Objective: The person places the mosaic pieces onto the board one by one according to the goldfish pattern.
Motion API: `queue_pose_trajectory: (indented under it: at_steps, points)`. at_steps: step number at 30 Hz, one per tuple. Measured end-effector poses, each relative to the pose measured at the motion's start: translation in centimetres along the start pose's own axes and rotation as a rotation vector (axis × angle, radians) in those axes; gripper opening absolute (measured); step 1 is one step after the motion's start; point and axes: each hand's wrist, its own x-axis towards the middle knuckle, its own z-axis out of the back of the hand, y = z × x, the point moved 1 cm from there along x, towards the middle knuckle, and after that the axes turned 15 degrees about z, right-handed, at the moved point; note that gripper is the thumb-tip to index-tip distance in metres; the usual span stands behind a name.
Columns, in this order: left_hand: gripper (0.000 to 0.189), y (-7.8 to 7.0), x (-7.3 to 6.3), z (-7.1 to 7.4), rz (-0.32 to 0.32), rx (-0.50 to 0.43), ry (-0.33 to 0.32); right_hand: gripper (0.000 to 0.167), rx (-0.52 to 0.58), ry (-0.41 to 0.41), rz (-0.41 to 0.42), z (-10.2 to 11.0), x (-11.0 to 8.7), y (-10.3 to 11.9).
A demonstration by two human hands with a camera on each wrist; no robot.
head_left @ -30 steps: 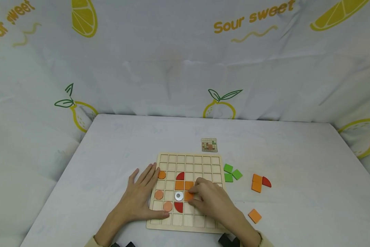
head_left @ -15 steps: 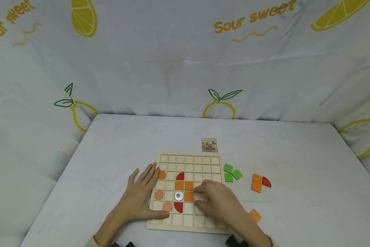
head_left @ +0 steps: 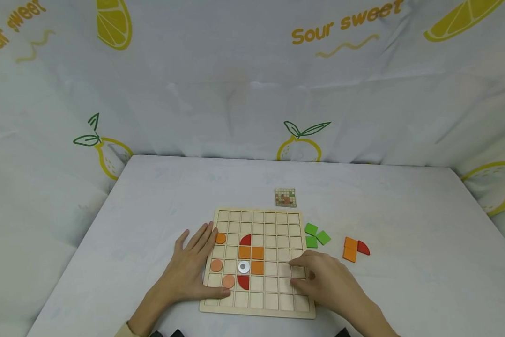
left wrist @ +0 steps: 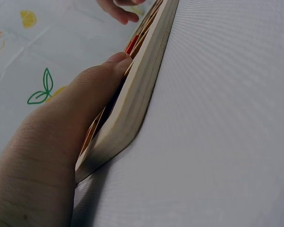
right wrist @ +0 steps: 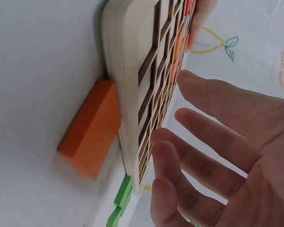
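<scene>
A wooden grid board (head_left: 256, 312) lies on the table. My left hand (head_left: 189, 271) rests on its left edge, fingers straight and thumb at the lower-left corner. My right hand (head_left: 326, 281) is over the board's right edge, fingers loosely bent, thumb apart and nothing between them. Three orange squares (head_left: 257, 267) sit in middle cells around a white disc (head_left: 243, 267) with a grey centre. Red quarter-circles (head_left: 243, 282) lie above and below. Orange and peach discs (head_left: 228, 281) occupy cells near my left hand. In the right wrist view an orange square (right wrist: 92, 127) lies beside the board.
Green squares (head_left: 323, 238) lie against the board's right side. Farther right are two orange squares (head_left: 350, 248) and a red quarter-circle (head_left: 363, 247). A small printed pattern card (head_left: 285, 197) lies behind the board. A lemon-print cloth (head_left: 219, 103) hangs at the back.
My right hand has let go of the orange square in the middle of the board and moved right, to the board's right edge. My left hand has stayed in place.
</scene>
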Motion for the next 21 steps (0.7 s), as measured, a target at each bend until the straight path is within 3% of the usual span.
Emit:
queue_pose_trajectory:
  at_steps: [21]
  points:
    - [0.134, 0.1, 0.0, -0.1, -0.001, 0.003, -0.005, 0.024, 0.017, 0.059, -0.024, 0.3, -3.5, -2.8]
